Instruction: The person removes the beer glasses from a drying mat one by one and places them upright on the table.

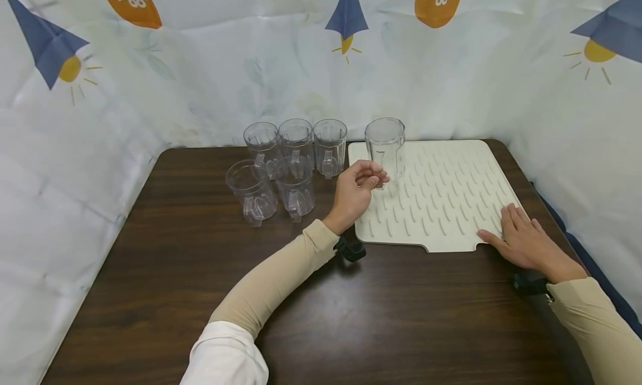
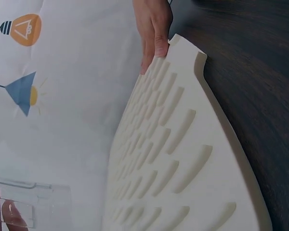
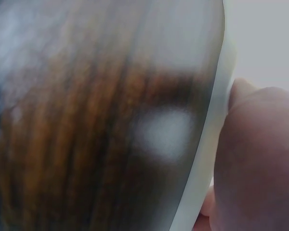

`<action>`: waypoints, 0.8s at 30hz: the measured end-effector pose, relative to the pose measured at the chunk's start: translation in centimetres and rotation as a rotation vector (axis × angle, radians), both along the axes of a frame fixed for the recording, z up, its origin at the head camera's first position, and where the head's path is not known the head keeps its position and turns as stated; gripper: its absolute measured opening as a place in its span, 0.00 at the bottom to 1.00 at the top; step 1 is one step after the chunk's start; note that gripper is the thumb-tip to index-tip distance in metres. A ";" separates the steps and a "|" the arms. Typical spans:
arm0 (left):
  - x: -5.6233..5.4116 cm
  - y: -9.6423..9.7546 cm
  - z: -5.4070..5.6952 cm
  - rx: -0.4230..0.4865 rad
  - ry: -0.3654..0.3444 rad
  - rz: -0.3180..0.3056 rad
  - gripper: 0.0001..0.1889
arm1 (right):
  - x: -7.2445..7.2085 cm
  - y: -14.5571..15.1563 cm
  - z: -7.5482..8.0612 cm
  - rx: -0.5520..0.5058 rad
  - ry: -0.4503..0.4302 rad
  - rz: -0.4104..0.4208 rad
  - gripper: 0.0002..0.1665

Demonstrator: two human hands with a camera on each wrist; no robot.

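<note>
My left hand [image 1: 353, 191] pinches the handle of a clear mug [image 1: 385, 137], which stands upright above the back left part of a cream ridged mat [image 1: 431, 206]. Whether its base touches the mat I cannot tell. In the left wrist view, the mug [image 2: 55, 207] and fingertips [image 2: 12, 216] show at the lower left. On the front right corner of the mat rests my right hand [image 1: 524, 241], fingers spread and straight. The right wrist view is blurred, with a finger [image 3: 260, 154] against the pale mat edge [image 3: 202, 159].
Several more clear mugs [image 1: 296, 134] stand in two rows left of the mat, handles toward me. The dark wooden table [image 1: 401, 318] is enclosed by a white patterned curtain [image 1: 210, 67] at the back and sides.
</note>
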State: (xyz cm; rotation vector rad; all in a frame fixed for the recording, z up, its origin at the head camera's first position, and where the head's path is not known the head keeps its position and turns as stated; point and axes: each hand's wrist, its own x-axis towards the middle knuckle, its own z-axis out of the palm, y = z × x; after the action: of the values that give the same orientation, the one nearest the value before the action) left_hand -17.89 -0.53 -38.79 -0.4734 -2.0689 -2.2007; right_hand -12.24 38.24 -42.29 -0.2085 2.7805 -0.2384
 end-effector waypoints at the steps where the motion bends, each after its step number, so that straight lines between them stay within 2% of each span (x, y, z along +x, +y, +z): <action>1: 0.1 -0.1 0.1 -0.013 0.014 -0.001 0.08 | 0.0 0.0 0.0 0.000 -0.002 0.000 0.62; 5: 0.4 -0.4 0.5 -0.062 0.067 -0.010 0.07 | 0.0 0.1 0.0 -0.007 -0.006 0.003 0.62; 15: 1.0 -0.9 1.4 -0.119 0.151 -0.008 0.07 | -0.1 0.4 -0.2 -0.007 -0.002 0.003 0.62; 24: 1.0 -1.7 2.3 -0.245 0.236 0.038 0.07 | -0.4 0.6 -0.1 -0.023 0.011 0.002 0.59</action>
State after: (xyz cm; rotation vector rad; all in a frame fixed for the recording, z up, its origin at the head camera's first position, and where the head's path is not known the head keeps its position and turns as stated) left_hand -16.87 -2.18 -36.48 -0.6719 -2.2025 -1.7789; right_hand -12.61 38.87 -42.37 -0.2188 2.7890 -0.2690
